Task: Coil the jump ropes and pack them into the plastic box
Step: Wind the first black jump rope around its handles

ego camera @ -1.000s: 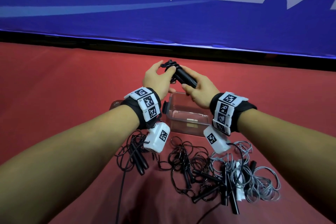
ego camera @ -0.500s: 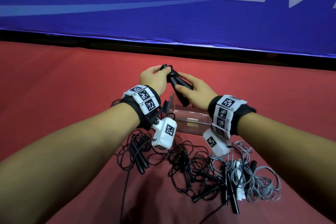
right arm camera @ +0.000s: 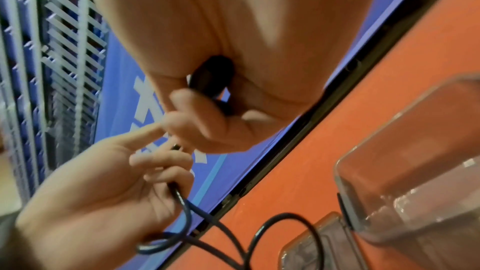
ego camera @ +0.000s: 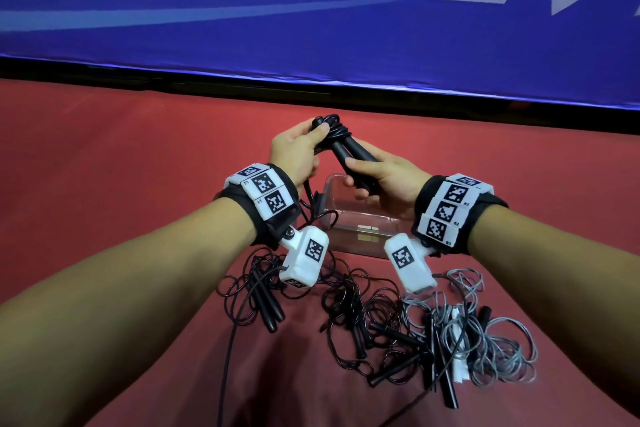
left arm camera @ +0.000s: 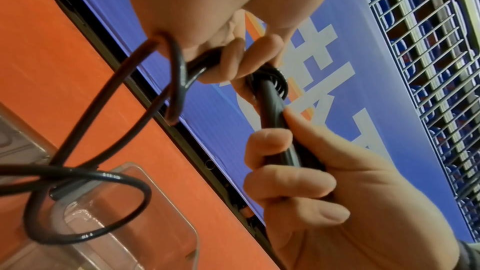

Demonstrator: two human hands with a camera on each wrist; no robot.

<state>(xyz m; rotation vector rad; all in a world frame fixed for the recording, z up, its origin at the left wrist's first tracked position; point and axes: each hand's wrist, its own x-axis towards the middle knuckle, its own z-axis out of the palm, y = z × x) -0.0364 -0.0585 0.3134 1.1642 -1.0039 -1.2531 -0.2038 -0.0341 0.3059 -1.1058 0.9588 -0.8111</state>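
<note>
**Hands wind a black rope above the box**

Right hand has its fingers curled around the two black handles of a jump rope and holds them tilted, lower ends toward the person. Left hand pinches the cord at the upper end of the handles, where several turns are already wrapped. A loose loop of the same cord hangs down from the left hand over the corner of the clear plastic box. The box stands on the red tabletop, below both hands. Nearer to the person lie other ropes in a tangle: black ones in the middle and left, a grey one at right.
</note>
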